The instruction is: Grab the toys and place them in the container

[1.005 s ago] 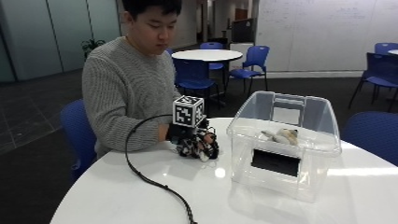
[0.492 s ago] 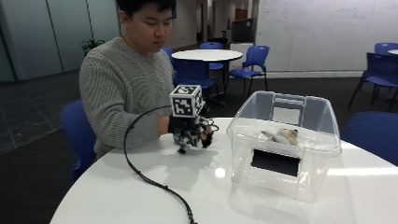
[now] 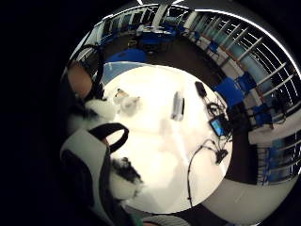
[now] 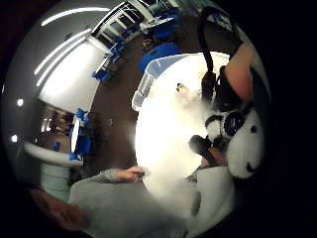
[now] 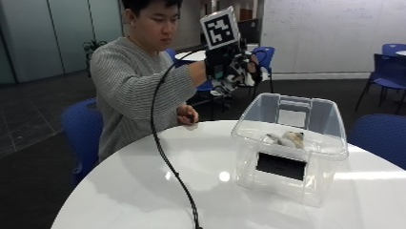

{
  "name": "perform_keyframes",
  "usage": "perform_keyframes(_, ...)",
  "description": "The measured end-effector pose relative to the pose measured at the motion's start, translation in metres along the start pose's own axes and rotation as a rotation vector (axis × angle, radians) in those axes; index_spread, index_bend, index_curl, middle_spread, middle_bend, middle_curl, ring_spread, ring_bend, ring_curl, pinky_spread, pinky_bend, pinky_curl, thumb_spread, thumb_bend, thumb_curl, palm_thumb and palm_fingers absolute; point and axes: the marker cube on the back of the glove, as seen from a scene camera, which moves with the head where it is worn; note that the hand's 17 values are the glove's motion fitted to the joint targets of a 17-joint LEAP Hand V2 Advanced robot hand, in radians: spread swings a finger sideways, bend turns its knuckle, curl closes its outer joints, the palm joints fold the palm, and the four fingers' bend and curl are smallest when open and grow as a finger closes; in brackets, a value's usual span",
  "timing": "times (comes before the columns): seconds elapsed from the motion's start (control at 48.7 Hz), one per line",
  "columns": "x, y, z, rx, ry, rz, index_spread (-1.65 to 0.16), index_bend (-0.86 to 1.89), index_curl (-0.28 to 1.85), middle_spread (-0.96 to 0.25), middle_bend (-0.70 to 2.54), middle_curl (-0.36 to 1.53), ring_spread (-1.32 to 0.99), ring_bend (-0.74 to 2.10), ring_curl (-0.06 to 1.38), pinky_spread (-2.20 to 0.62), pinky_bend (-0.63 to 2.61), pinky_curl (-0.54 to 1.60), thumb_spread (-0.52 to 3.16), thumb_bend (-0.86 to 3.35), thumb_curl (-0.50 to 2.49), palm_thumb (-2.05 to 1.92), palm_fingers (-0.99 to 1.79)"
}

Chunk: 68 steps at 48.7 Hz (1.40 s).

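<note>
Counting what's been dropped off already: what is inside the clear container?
One light-coloured toy lies inside the container. Its black label hides part of the floor.

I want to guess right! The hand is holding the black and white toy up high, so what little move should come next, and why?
Probably carry it sideways until it hangs over the open container. The gloved right hand grips the plush toy in the air, beside the container's opening rather than above it, and another toy already lies inside. Letting go now would likely drop it on the table.
</note>
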Motion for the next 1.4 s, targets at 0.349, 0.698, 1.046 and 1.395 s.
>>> perform_keyframes(0.349,0.039,-0.139,0.092,-0.066,0.025,0.275,-0.36,0.53,0.79,-0.3,0.39,0.57,-0.5,0.7,0.64,-0.43,1.02,0.42,0.32,0.11,1.07,0.72,0.84)
perform_keyframes(0.698,0.05,-0.134,0.134,-0.335,0.165,0.221,-0.4,0.12,0.76,-0.28,0.15,0.55,-0.41,0.66,0.67,-0.35,1.29,0.5,0.65,0.01,1.07,0.52,0.31)
perform_keyframes(1.046,0.036,-0.065,0.104,-0.313,0.002,0.078,-0.41,0.16,0.54,-0.18,0.19,0.45,-0.15,0.42,0.53,-0.05,1.25,0.42,1.21,-0.05,0.71,0.1,-0.07)
perform_keyframes(1.395,-0.004,0.192,0.054,-0.184,-0.03,-0.253,-0.41,0.2,0.5,-0.17,0.23,0.44,-0.1,0.34,0.48,0.03,0.99,0.32,1.36,-0.04,0.48,-0.05,0.02)
